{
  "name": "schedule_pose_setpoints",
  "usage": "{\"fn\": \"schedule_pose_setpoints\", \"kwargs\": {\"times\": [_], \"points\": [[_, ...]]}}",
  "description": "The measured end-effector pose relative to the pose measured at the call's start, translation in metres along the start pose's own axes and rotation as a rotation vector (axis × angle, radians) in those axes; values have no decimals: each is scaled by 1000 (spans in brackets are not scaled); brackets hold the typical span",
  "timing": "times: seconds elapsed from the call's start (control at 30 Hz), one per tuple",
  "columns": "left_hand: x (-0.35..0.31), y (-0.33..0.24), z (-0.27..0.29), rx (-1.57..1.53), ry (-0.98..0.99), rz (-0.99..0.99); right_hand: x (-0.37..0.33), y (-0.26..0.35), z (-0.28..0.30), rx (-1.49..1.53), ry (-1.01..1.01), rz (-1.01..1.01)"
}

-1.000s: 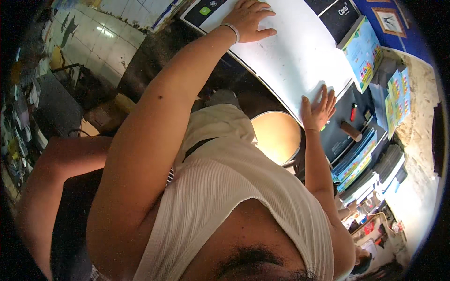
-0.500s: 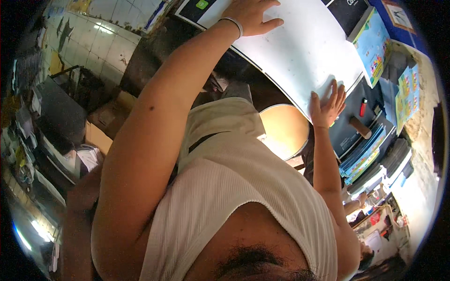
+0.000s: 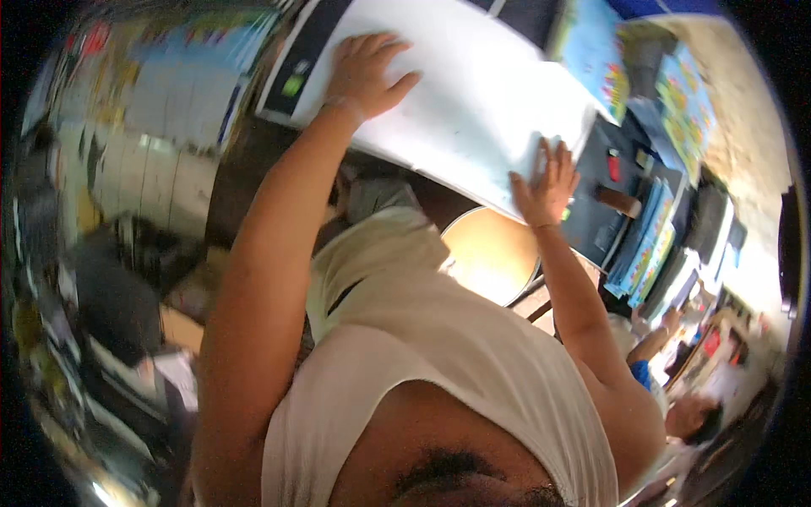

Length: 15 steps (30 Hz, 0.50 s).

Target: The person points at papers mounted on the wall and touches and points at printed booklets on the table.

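Observation:
A large white sheet point(image 3: 456, 93) lies flat on the work surface in front of me, bright with glare. My left hand point(image 3: 367, 76) rests on its left part, fingers spread and thumb out, with a pale band on the wrist. At the sheet's near right corner, my right hand point(image 3: 549, 186) lies with fingers apart and stretched forward. Neither hand grips anything. To the right of my right hand are a red lighter point(image 3: 612, 165) and a brown block point(image 3: 618, 201) on a dark board point(image 3: 596, 228).
Blue printed sheets point(image 3: 644, 241) are stacked at the right, with a colourful printed board point(image 3: 591, 55) beyond. Below the table edge stands a round pale-topped stool or drum point(image 3: 490, 253). Another person point(image 3: 693, 418) is at the far right. Dark stacked material point(image 3: 114, 291) fills the left.
The view has shifted and is somewhat blurred. More of the sheet's left end and my whole left hand now show. Both hands stay spread on the sheet.

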State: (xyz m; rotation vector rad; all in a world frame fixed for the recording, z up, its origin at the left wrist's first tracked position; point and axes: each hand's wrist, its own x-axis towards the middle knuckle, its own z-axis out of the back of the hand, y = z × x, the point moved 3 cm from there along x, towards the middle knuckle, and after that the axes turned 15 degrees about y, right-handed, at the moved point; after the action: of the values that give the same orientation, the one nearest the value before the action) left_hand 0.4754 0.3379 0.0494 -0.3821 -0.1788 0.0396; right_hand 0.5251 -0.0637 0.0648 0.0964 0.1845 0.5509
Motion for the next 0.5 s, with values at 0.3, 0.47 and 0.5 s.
{"fn": "schedule_pose_setpoints", "kwargs": {"times": [0.3, 0.47, 0.5], "points": [[-7, -7, 10, 28, 126, 11, -7, 14, 15, 74, 130, -103], [-2, -9, 15, -2, 136, 36, -6, 9, 13, 95, 84, -95], [-1, -9, 16, 4, 137, 26, -6, 10, 13, 93, 82, -93]]}}
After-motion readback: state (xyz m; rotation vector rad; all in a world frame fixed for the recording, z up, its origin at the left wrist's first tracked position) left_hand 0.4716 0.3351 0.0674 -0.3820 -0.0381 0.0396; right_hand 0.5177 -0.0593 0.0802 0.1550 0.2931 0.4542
